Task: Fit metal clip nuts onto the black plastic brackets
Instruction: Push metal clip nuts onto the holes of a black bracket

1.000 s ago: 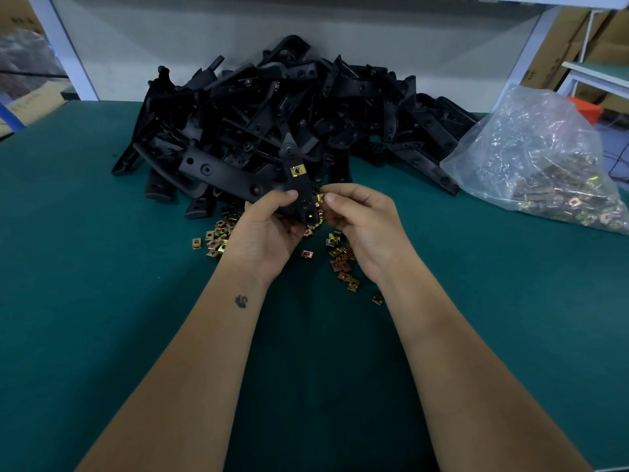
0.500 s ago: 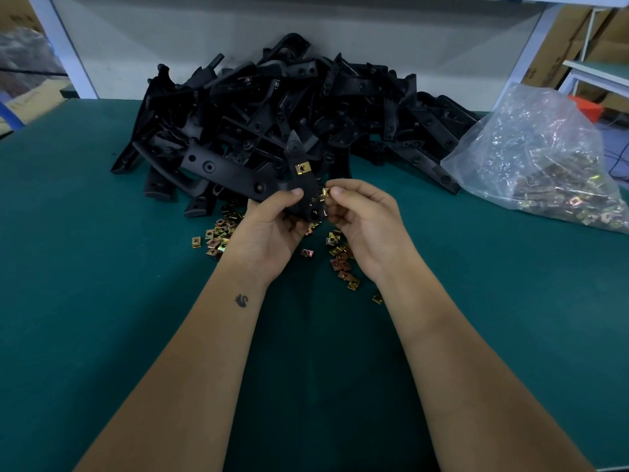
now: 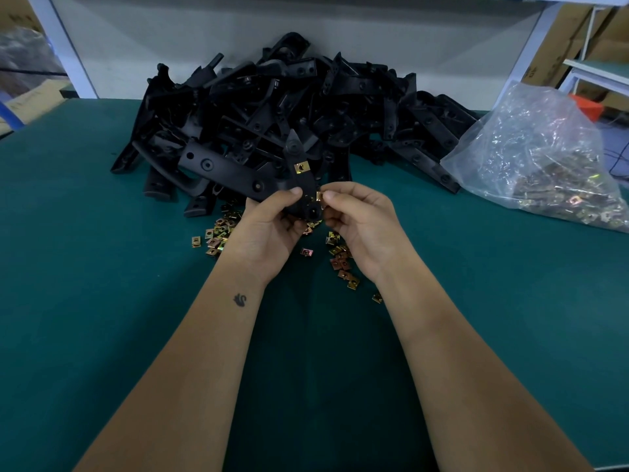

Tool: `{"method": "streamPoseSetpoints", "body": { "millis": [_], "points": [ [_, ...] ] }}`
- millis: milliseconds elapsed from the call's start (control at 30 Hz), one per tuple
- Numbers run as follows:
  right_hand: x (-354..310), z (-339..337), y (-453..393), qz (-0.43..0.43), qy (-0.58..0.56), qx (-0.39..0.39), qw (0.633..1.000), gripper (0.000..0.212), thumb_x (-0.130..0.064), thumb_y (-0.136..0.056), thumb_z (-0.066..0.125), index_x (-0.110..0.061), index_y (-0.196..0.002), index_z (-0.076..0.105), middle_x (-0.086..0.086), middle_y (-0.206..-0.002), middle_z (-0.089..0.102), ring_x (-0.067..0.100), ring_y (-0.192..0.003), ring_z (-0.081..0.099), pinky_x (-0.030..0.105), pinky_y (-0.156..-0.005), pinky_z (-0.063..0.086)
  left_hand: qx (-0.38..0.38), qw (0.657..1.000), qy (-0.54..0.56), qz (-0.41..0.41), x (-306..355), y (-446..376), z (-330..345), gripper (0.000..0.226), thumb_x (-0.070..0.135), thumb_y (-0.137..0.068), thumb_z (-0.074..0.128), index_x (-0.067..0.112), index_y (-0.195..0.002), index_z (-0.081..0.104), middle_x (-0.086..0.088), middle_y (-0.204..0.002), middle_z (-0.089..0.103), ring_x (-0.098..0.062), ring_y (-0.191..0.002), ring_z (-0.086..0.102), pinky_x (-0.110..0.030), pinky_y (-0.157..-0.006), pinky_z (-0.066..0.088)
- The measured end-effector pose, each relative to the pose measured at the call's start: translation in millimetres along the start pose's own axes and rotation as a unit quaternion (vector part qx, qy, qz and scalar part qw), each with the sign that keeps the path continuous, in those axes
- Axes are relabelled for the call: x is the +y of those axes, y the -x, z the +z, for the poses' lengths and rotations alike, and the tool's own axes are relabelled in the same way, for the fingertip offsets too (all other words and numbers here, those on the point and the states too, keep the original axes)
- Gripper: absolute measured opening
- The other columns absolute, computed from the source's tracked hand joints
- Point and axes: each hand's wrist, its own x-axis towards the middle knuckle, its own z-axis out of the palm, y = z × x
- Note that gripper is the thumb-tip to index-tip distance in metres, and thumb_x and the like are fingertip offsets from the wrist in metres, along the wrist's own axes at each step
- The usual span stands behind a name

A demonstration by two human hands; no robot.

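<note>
The left hand [image 3: 269, 226] grips a black bracket [image 3: 304, 185] upright over the green table [image 3: 102, 301]; one clip nut [image 3: 301, 167] already sits on its upper part. The right hand [image 3: 364, 223] pinches a second clip nut [image 3: 319, 196] against the bracket's right edge. Loose clip nuts [image 3: 342, 264] lie beneath, the bracket pile [image 3: 289, 107] beyond, a bag of nuts [image 3: 544, 165] far right.
</note>
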Motion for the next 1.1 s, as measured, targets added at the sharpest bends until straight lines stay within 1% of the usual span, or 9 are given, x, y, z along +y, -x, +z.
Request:
{"method": "streamPoseSetpoints", "body": {
  "millis": [167, 267, 367, 533, 667, 767, 867, 967, 1100],
  "points": [
    [1.0, 0.4, -0.5, -0.009, -0.018, -0.003, 1.000, 0.015, -0.002, -0.085, 0.069, -0.016, -0.082, 0.073, 0.000, -0.080, 0.069, 0.010, -0.075, 0.061, 0.025, -0.075, 0.049, -0.003, 1.000, -0.002, 0.005, -1.9, -0.6, 0.4, 0.061, 0.006, -0.092, 0.059, 0.006, -0.148, 0.036, -0.006, -0.117, 0.062, -0.011, -0.085, 0.063, -0.019, -0.062, 0.049],
    [1.9, 0.7, -1.3, -0.009, -0.021, 0.013, 1.000, 0.019, 0.001, -0.084, 0.069, -0.016, -0.093, 0.070, -0.003, -0.080, 0.071, 0.008, -0.074, 0.064, 0.025, -0.077, 0.050, -0.009, 1.000, 0.005, 0.004, -1.5, -1.3, -0.2, 0.051, 0.004, -0.092, 0.059, 0.013, -0.140, 0.044, -0.003, -0.109, 0.066, -0.010, -0.081, 0.065, -0.020, -0.060, 0.048],
    [1.8, 0.0, -2.2, -0.002, -0.018, 0.016, 1.000, 0.025, 0.001, -0.084, 0.069, -0.015, -0.103, 0.066, 0.000, -0.082, 0.070, 0.010, -0.077, 0.064, 0.026, -0.079, 0.050, -0.014, 1.000, 0.004, 0.002, -1.4, -1.6, -0.9, 0.041, 0.005, -0.091, 0.060, 0.017, -0.128, 0.046, -0.001, -0.104, 0.067, -0.010, -0.081, 0.063, -0.020, -0.060, 0.046],
    [0.0, -2.0, -2.1, 0.001, 0.008, 0.003, 1.000, 0.027, 0.001, -0.085, 0.069, -0.016, -0.105, 0.065, -0.002, -0.080, 0.069, 0.004, -0.066, 0.059, 0.023, -0.070, 0.047, -0.030, 0.999, -0.003, 0.013, 0.0, 0.6, -1.3, 0.041, 0.004, -0.090, 0.061, 0.017, -0.127, 0.048, 0.000, -0.101, 0.071, -0.010, -0.081, 0.068, -0.020, -0.057, 0.050],
    [-2.2, -6.7, -2.0, 0.006, 0.007, -0.015, 1.000, 0.028, 0.001, -0.085, 0.068, -0.015, -0.107, 0.063, -0.002, -0.077, 0.067, 0.003, -0.059, 0.054, 0.024, -0.069, 0.045, -0.048, 0.999, -0.010, 0.019, 2.6, 2.3, -1.7, 0.048, 0.009, -0.080, 0.068, 0.014, -0.126, 0.051, -0.004, -0.114, 0.069, -0.012, -0.088, 0.070, -0.019, -0.061, 0.053],
    [-2.2, -6.8, -1.1, 0.011, 0.000, -0.024, 1.000, 0.029, 0.002, -0.085, 0.068, -0.014, -0.109, 0.062, 0.000, -0.080, 0.068, 0.002, -0.058, 0.053, 0.022, -0.066, 0.044, -0.047, 0.999, -0.019, 0.021, 3.1, 2.0, -2.9, 0.043, 0.011, -0.076, 0.070, 0.015, -0.116, 0.054, -0.003, -0.109, 0.070, -0.010, -0.083, 0.070, -0.017, -0.059, 0.051],
    [-2.1, -4.6, 0.6, 0.012, -0.011, -0.035, 0.999, 0.027, 0.004, -0.086, 0.066, -0.012, -0.107, 0.060, -0.005, -0.074, 0.069, 0.000, -0.058, 0.058, 0.017, -0.061, 0.046, -0.054, 0.998, -0.012, 0.024, 3.3, 2.2, -3.8, 0.037, 0.010, -0.077, 0.069, 0.015, -0.112, 0.057, 0.000, -0.104, 0.072, -0.008, -0.081, 0.071, -0.017, -0.057, 0.051],
    [-1.9, -2.4, 1.4, 0.013, -0.013, -0.033, 0.999, 0.025, 0.004, -0.086, 0.066, -0.012, -0.104, 0.060, -0.007, -0.070, 0.067, 0.001, -0.059, 0.058, 0.019, -0.063, 0.046, -0.059, 0.998, 0.001, 0.034, 3.3, 2.2, -3.5, 0.034, 0.009, -0.078, 0.067, 0.015, -0.109, 0.058, 0.000, -0.102, 0.073, -0.010, -0.085, 0.071, -0.018, -0.061, 0.053],
    [0.2, 0.7, 1.5, 0.019, 0.000, -0.024, 1.000, 0.026, 0.005, -0.085, 0.067, -0.012, -0.104, 0.060, -0.008, -0.067, 0.065, 0.001, -0.058, 0.055, 0.020, -0.063, 0.043, -0.055, 0.997, -0.008, 0.050, 1.7, 0.6, -4.4, 0.036, 0.009, -0.077, 0.067, 0.012, -0.110, 0.054, -0.005, -0.108, 0.071, -0.017, -0.097, 0.070, -0.025, -0.076, 0.056]
  ]
}}
